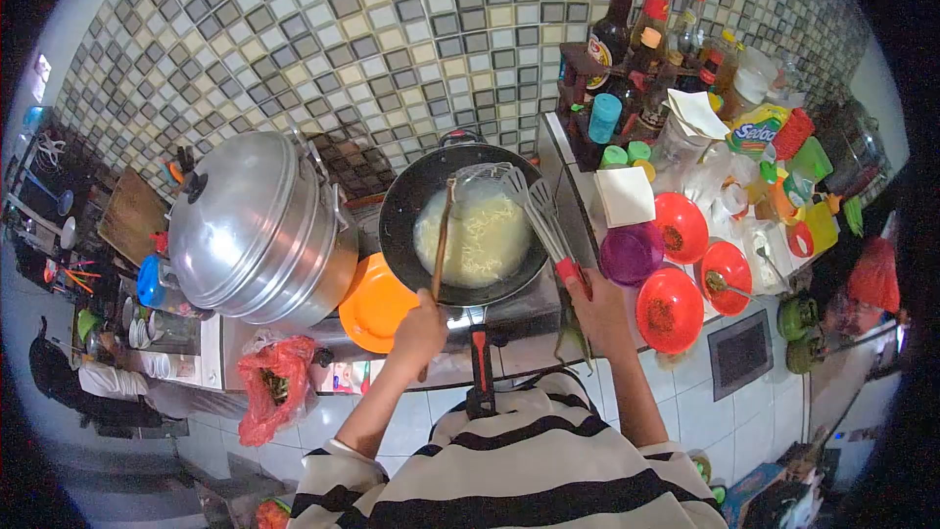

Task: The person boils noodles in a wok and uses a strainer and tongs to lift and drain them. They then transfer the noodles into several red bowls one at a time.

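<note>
- Wok (397,225), holding pale noodles (480,240) in liquid, sits mid-desk (231,358) before the tiled wall; its handle (480,364) points toward the person, long axis wall-to-body.
- Left hand (419,333) grips a wooden stick (444,245), right hand (597,309) a red-gripped utensil (544,225); both tools cross the wok.
- Steamer pot (250,225) and orange plate (368,309) crowd its left; purple bowl (630,257) and red bowls (672,306) lie right.

The wall tiles (431,49) were checkered, the shirt (529,475) striped.
Beside the left hand (419,335), the plate (364,318) was orange; right of the right hand (599,309), bowls (646,299) were red, a dish (631,255) purple. Beyond both hands, the tiles were grey, cream and white; below, the shirt was black and off-white.
</note>
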Motion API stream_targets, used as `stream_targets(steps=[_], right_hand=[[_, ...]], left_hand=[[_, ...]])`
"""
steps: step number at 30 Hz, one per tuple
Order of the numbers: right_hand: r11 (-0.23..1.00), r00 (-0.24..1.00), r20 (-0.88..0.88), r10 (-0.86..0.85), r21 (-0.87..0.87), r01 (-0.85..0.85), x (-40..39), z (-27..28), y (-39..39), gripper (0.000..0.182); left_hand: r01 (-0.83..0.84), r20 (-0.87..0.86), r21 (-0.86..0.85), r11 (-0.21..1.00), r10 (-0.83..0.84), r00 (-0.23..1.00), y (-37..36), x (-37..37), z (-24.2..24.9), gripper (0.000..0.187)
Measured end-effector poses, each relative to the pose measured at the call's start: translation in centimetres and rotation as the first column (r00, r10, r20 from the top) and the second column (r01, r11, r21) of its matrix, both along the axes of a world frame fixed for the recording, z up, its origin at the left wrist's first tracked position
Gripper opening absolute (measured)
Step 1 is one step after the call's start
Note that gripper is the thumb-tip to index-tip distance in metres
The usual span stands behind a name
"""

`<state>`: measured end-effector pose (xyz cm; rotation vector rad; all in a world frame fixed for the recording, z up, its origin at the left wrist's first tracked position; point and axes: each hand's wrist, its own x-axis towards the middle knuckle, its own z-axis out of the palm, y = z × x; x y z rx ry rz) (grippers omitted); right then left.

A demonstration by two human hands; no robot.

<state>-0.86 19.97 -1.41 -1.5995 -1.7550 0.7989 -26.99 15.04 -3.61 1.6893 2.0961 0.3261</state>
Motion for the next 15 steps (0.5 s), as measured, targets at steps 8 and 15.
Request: stream_targets(steps=[8, 15], right_hand=[[0.996, 0.994, -0.084, -0.068, -0.070, 0.062, 1.6, 0.5, 0.0, 0.036], [0.980, 0.983, -0.167, -0.080, -0.191, 0.047, 2.1, 2.4, 0.3, 0.036]], left_hand=[[0.057, 0.464, -0.286, 0.957, 0.087, 0.881, -2.5, 0.3, -0.1, 0.017], [0.062, 0.821, -0.507, 0.860, 0.460, 0.337, -3.7, -1.9, 1.9, 0.014]])
